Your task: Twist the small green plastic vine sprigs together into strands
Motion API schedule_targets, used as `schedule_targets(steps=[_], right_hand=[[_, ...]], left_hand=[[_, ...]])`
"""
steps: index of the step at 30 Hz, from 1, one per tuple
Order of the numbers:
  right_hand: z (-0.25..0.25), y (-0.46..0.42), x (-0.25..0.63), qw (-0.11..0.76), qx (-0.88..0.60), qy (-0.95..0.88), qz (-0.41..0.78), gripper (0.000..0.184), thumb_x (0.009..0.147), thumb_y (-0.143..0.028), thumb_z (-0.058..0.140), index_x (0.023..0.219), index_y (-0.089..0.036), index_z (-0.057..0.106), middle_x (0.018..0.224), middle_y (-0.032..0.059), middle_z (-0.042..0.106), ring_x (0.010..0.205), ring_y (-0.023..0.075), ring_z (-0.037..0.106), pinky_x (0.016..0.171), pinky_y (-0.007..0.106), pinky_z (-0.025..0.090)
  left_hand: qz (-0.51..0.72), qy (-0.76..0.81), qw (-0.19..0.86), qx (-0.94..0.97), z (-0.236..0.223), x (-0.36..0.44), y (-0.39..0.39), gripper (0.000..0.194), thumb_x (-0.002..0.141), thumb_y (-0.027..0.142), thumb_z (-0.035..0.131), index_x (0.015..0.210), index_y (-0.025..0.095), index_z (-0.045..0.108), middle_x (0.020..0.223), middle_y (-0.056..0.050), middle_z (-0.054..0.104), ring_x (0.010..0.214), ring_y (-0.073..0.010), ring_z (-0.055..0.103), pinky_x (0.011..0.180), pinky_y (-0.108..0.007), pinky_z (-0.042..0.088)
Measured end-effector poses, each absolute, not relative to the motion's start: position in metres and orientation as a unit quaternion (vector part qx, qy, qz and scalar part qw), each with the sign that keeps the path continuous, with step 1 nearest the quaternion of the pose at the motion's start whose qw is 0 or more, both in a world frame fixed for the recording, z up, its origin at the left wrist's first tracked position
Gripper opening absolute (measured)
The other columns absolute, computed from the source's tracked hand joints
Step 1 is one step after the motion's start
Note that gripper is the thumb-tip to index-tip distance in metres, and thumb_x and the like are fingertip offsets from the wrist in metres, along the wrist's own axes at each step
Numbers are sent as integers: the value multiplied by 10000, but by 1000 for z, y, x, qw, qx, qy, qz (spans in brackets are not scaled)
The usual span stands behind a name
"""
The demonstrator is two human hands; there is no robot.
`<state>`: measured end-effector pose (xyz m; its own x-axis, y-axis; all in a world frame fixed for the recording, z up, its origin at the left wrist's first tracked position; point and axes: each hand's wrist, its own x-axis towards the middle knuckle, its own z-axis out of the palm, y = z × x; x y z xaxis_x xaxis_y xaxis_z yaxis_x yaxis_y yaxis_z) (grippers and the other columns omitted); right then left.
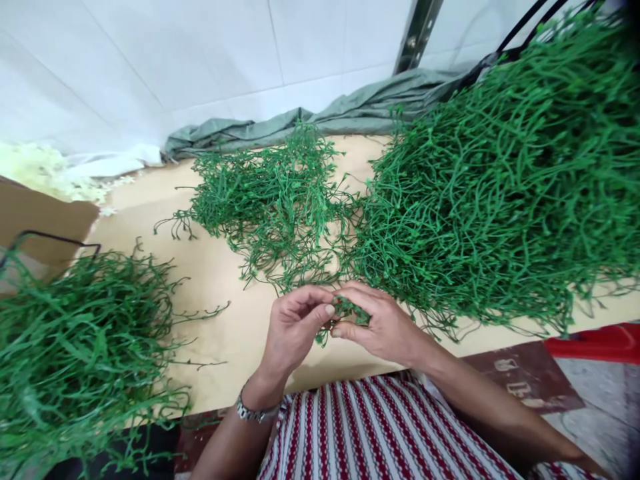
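Close together at the table's front edge, both my hands are closed around a small bunch of green plastic plant stems. My left hand pinches it with thumb and fingertips. From the other side my right hand curls its fingers and thumb about the same bunch. Part of the bunch is hidden by the fingers. Just beyond my hands lies a loose spread of green stems. To the right rises a large heap of the same stems, close to my right wrist.
Another pile of green stems covers the table's left end, beside a cardboard box. Pale yellow flowers lie behind the box. A grey-green cloth runs along the white wall. Something red is low at the right.
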<state>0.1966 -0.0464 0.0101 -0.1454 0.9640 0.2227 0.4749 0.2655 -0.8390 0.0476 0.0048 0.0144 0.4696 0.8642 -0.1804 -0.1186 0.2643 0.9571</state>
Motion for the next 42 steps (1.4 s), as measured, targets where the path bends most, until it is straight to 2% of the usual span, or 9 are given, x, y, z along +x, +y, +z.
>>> schedule_targets(steps=[3, 6, 10, 16, 24, 28, 31, 34, 42], right_hand=[[10, -49, 199, 400, -535, -672, 319, 79, 813, -235, 576, 853, -167, 571, 778, 19, 552, 745, 143, 526, 652, 262, 431], [10, -50, 201, 395, -540, -671, 319, 88, 834, -206, 529, 767, -156, 557, 712, 14, 518, 678, 133, 494, 604, 253, 401], [11, -52, 204, 403, -523, -691, 294, 76, 832, -196, 514, 781, -152, 547, 748, 34, 518, 706, 144, 486, 621, 266, 404], [14, -56, 206, 359, -501, -730, 296, 62, 843, -196, 500, 830, -154, 543, 834, 52, 536, 779, 152, 500, 674, 274, 415], [11, -60, 211, 336, -483, -747, 311, 175, 851, -239, 492, 696, -157, 492, 723, 18, 471, 674, 130, 451, 590, 253, 342], [11, -63, 217, 300, -423, -789, 328, 187, 802, -174, 467, 617, -173, 438, 665, -5, 411, 623, 118, 395, 556, 254, 298], [13, -66, 219, 268, -369, -825, 334, 139, 655, -71, 416, 584, -187, 390, 629, -15, 381, 599, 120, 361, 555, 263, 285], [18, -68, 221, 259, -321, -839, 354, 154, 523, -62, 385, 566, -195, 321, 607, -23, 355, 579, 117, 342, 538, 266, 272], [31, -69, 222, 228, -257, -853, 392, 230, 524, -87, 426, 568, -199, 231, 602, -34, 341, 567, 104, 346, 502, 259, 275]], left_hand=[[362, 379, 675, 519, 13, 47, 2, 80, 675, 214, 688, 715, 151, 659, 652, -4, 614, 550, -81, 514, 517, -181, 419], [344, 370, 649, 568, 15, 45, 1, 118, 704, 210, 663, 807, 153, 662, 735, -28, 629, 628, -103, 533, 564, -197, 429], [303, 351, 595, 656, 22, 41, 3, 162, 737, 181, 620, 895, 150, 644, 750, -36, 597, 680, -121, 525, 610, -226, 429], [266, 299, 514, 758, 28, 40, 6, 86, 777, 121, 533, 803, 150, 610, 819, -56, 551, 791, -153, 525, 688, -274, 418], [143, 251, 455, 842, 30, 38, 4, 164, 802, 70, 419, 674, 157, 471, 595, 24, 439, 570, -97, 409, 564, -234, 307], [90, 174, 452, 870, 33, 35, 4, 212, 778, 50, 397, 601, 167, 400, 558, 34, 378, 530, -92, 359, 532, -244, 269], [46, 130, 433, 891, 38, 33, 0, 207, 738, 31, 395, 592, 177, 373, 549, 37, 368, 525, -98, 348, 530, -257, 265], [18, 95, 427, 899, 44, 32, -5, 198, 712, 25, 391, 599, 185, 362, 548, 37, 382, 529, -104, 358, 531, -264, 280], [-23, 37, 485, 874, 53, 30, -9, 287, 642, 19, 424, 586, 197, 207, 526, 42, 299, 504, -97, 297, 487, -279, 253]])
